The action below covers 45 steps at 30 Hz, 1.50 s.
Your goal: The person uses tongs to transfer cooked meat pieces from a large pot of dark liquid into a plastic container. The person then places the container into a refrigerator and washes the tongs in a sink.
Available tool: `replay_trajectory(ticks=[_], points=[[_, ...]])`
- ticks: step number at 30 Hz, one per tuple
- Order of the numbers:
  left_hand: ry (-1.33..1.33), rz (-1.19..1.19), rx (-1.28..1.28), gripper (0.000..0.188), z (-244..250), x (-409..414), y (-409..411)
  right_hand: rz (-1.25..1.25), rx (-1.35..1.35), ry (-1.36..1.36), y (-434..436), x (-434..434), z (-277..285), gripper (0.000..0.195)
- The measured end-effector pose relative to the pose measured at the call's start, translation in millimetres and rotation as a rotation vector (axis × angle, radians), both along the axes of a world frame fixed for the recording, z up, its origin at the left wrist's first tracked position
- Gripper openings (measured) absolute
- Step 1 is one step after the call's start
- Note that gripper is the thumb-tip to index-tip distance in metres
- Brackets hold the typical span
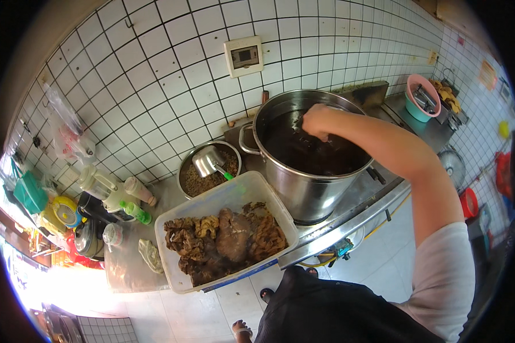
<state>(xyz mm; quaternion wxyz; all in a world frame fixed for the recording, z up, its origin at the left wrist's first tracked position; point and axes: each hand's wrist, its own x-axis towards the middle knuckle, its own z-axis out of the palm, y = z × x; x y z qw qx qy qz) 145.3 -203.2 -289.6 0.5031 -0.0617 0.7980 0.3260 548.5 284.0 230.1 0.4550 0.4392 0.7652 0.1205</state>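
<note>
A tall stainless steel stockpot (302,188) stands on the metal stove top, filled well up with dark brown liquid (292,148). Over that liquid, inside the rim, my right hand (317,121) points downward with curled fingers; what they hold, if anything, is hidden. My left hand (242,329) hangs low beside my dark apron, its fingers partly curled, far from the pot. Left of the pot sits a translucent plastic tub (165,257) with several pieces of brown cooked meat (232,236), some wrinkled like tripe. Behind it a steel bowl (181,182) holds brown granular stuff and a green-handled scoop (207,162).
A crumpled cloth (150,256), a green bottle (136,212), and a blender (96,182) stand along the left counter. A pink and turquoise basin (420,103) with metal items is at the far right. Below the stove edge hangs a yellow hose (313,262).
</note>
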Motion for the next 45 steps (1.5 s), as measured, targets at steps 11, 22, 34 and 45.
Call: replay_trajectory(ticks=[11,22,34,45], points=[[-0.006,-0.114,-0.051,0.033,-50.9,-27.4,-24.2,0.041,0.247,0.695,-48.8,112.0,16.5,0.025],[0.025,0.054,0.074,0.014,-10.1,-6.0,26.0,-0.03,0.306,0.8,-57.2,147.0,30.5,0.029],[-0.05,-0.471,0.252,0.021,-70.9,-46.5,-21.0,-0.459,0.13,0.431,-36.4,95.0,83.3,0.039],[0.167,-0.008,0.113,0.016,-29.6,-0.4,5.8,-0.604,-0.312,-0.052,42.5,-10.5,21.0,0.046]])
